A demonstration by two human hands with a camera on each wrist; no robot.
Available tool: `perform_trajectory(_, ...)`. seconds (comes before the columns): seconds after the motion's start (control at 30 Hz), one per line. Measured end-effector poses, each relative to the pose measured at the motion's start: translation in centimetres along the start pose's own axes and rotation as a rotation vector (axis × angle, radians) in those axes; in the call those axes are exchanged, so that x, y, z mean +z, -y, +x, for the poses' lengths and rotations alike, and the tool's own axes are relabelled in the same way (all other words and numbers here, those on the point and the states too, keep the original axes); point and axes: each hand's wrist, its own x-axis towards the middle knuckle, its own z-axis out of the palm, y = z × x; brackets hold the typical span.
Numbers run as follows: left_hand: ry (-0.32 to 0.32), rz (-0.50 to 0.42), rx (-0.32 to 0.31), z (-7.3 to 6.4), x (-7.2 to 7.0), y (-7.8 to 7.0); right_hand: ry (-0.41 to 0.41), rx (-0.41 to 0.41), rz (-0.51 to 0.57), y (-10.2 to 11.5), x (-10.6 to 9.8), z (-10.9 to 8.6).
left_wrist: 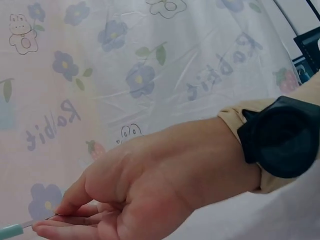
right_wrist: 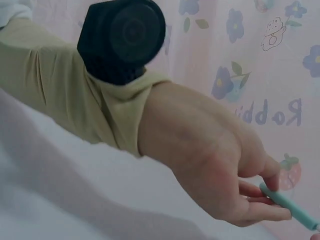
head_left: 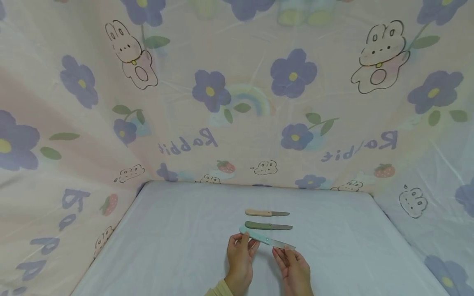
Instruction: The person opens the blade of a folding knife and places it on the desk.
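Observation:
A mint-green folding knife [head_left: 259, 237] with its blade out is held between both hands, a little above the table and slanting down to the right. In the head view my left hand [head_left: 238, 259] pinches the handle near its butt end, and my right hand [head_left: 294, 269] pinches the blade near its tip. Close-up, the left wrist view has a hand [left_wrist: 135, 190] pinching the thin blade, the mint handle [left_wrist: 11, 231] at the frame's edge. A hand [right_wrist: 215, 165] grips the mint handle [right_wrist: 295, 212] in the right wrist view.
Just beyond lie a green-handled knife [head_left: 259, 225] and a beige-handled knife [head_left: 259, 212], parallel, blades out to the right. The pale table [head_left: 166, 246] is enclosed by a printed curtain [head_left: 252, 135] at the back and both sides.

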Motion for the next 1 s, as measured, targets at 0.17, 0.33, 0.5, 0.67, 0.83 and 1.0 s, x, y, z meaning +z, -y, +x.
perform_trajectory(0.17, 0.027, 0.102, -0.048, -0.2, -0.4, 0.0, 0.011, 0.055, -0.089, 0.5, -1.0, 0.9)
perform_trajectory(0.33, 0.071, 0.195, -0.127, -0.2, -0.9, -0.2, 0.110, 0.079, -0.147, 1.7, -2.2, 1.8)
perform_trajectory(0.5, 0.141, 0.264, -0.201, 0.6, -1.7, -0.3, 0.169, 0.108, -0.198, 2.7, -3.0, 2.8)
perform_trajectory(0.67, 0.191, 0.351, -0.257, 1.7, -2.3, -0.4, 0.203, 0.141, -0.237, 3.1, -3.5, 4.0)
perform_trajectory(0.83, 0.203, 0.409, -0.300, 2.8, -2.4, -0.6, 0.204, 0.166, -0.265, 3.0, -3.7, 5.3)
perform_trajectory(1.0, 0.221, 0.449, -0.329, 3.6, -2.6, -0.8, 0.162, 0.203, -0.300, 2.8, -3.9, 6.4)
